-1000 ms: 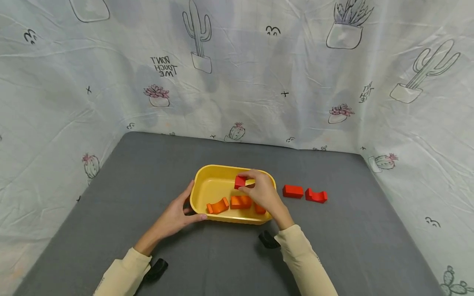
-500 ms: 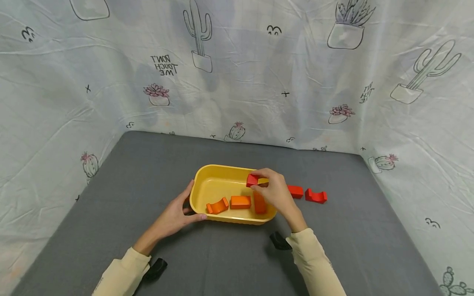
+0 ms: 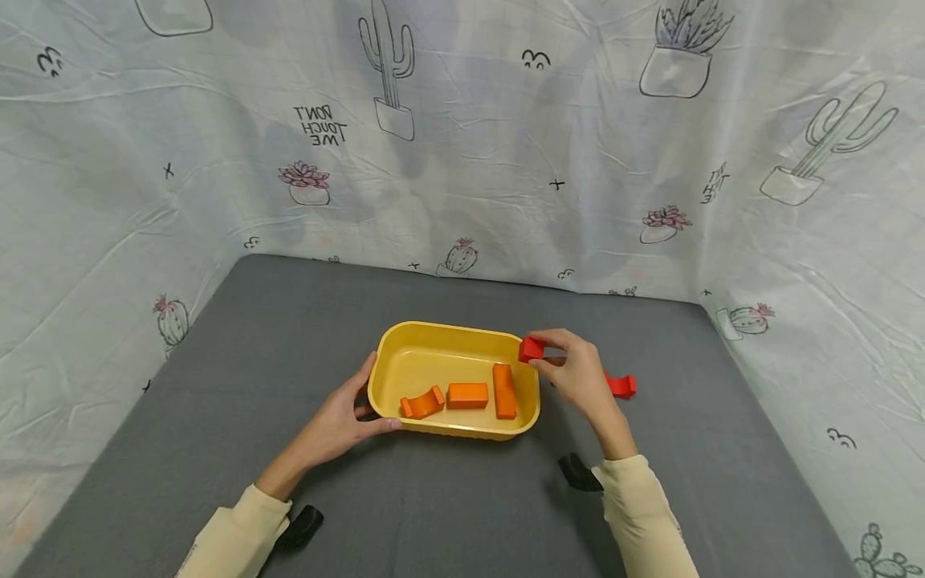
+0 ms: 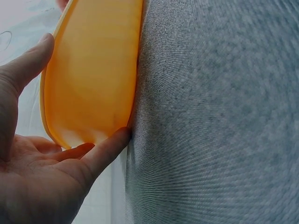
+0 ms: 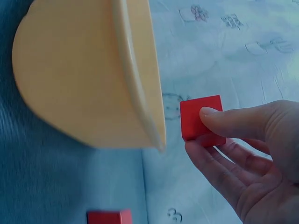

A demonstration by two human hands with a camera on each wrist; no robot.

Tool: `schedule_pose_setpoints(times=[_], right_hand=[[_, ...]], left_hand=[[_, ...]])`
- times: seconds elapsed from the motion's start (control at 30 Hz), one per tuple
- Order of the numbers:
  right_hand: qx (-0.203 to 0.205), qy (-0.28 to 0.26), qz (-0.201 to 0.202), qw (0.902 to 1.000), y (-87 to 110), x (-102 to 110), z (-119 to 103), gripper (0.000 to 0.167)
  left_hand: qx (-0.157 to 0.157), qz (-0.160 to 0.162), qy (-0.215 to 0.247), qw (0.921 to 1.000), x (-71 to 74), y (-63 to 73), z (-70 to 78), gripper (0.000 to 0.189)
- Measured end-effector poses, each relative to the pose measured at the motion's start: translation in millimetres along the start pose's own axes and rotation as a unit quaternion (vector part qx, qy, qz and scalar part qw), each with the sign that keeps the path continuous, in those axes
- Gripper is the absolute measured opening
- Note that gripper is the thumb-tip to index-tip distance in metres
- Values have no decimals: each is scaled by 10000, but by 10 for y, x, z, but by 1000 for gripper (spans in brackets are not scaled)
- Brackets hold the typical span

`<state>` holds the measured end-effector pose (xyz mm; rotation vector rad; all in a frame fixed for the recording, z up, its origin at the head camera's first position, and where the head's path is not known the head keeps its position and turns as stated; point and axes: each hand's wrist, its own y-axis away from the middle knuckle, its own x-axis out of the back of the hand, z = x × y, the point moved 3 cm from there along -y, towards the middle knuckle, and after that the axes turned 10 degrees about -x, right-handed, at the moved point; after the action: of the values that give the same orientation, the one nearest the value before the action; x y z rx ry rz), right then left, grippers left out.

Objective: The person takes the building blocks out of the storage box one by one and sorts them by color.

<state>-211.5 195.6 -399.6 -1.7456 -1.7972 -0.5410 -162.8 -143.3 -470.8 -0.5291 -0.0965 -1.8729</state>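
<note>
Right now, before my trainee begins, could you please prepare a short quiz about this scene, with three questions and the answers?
1. How many orange blocks lie in the yellow tray?
2. Which grip holds a red block, the left or the right?
3. True or false: in the head view, the curved orange block is the rightmost of the orange ones.

Key:
1. Three.
2. The right grip; the left grip holds the tray's left end.
3. False: the curved orange block is the leftmost.
</note>
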Motion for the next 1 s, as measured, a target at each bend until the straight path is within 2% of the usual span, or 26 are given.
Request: schedule_pose_setpoints(times=[0.17, 0.4, 1.0], right_hand=[[-146, 16, 110, 9998, 44, 156, 148, 43], [-103, 379, 420, 9983, 108, 340, 363, 41], [-391, 740, 739, 9937, 256, 734, 713, 43]], left_hand=[[11, -16, 19, 10000, -6, -1, 7, 113], [20, -17, 63, 10000, -7, -6, 18, 113], [42, -71, 152, 9999, -4, -18, 11, 113]])
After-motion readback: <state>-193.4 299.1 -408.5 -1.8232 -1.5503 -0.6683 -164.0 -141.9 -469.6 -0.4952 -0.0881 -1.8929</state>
